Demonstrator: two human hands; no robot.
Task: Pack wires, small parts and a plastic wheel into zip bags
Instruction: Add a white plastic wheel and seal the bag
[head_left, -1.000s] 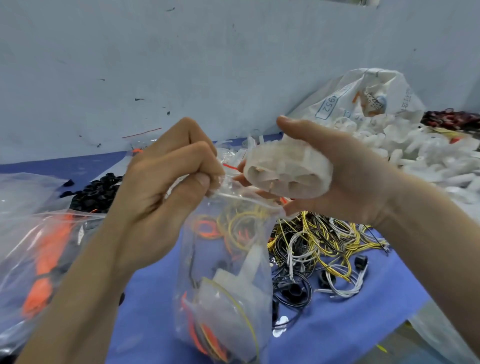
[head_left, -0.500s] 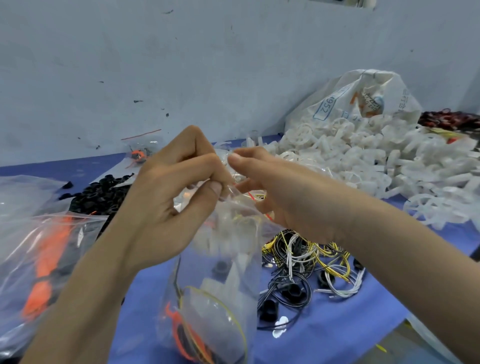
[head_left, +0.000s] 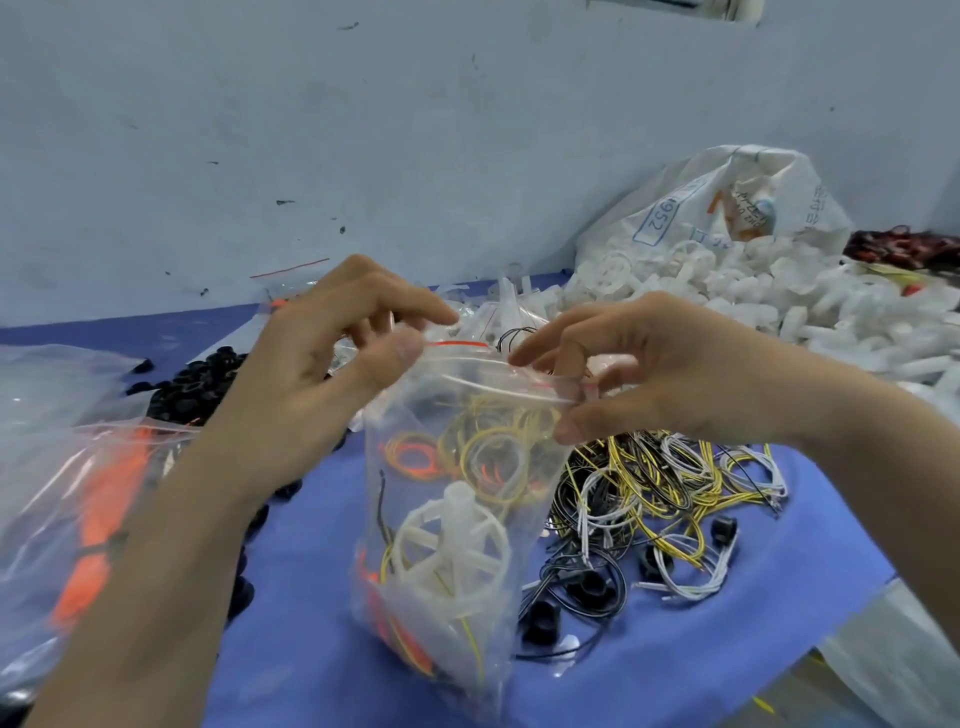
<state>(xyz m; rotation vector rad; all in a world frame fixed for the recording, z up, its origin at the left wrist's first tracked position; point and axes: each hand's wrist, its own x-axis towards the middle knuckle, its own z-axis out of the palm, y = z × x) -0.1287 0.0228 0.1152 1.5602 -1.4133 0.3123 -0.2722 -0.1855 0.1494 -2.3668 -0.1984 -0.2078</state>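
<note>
A clear zip bag (head_left: 415, 457) hangs upright over the blue table, held at its top by both hands. My left hand (head_left: 311, 384) pinches the left end of the red-lined zip strip (head_left: 462, 345). The strip's right end is pinched by my right hand (head_left: 644, 374) between thumb and fingers. Inside the bag lie a white plastic wheel (head_left: 452, 545) and coils of yellow and orange wire (head_left: 483, 447).
A tangle of yellow, white and black wires (head_left: 675, 488) lies on the blue cloth (head_left: 311, 649) behind the bag. White plastic wheels (head_left: 779, 301) are heaped at the right before a white sack (head_left: 727, 202). Black small parts (head_left: 192, 384) and filled bags (head_left: 67, 478) sit at left.
My right hand put the white wheel into the bag and came back to the zip strip's right end. The bag now hangs with its mouth stretched between both hands.
</note>
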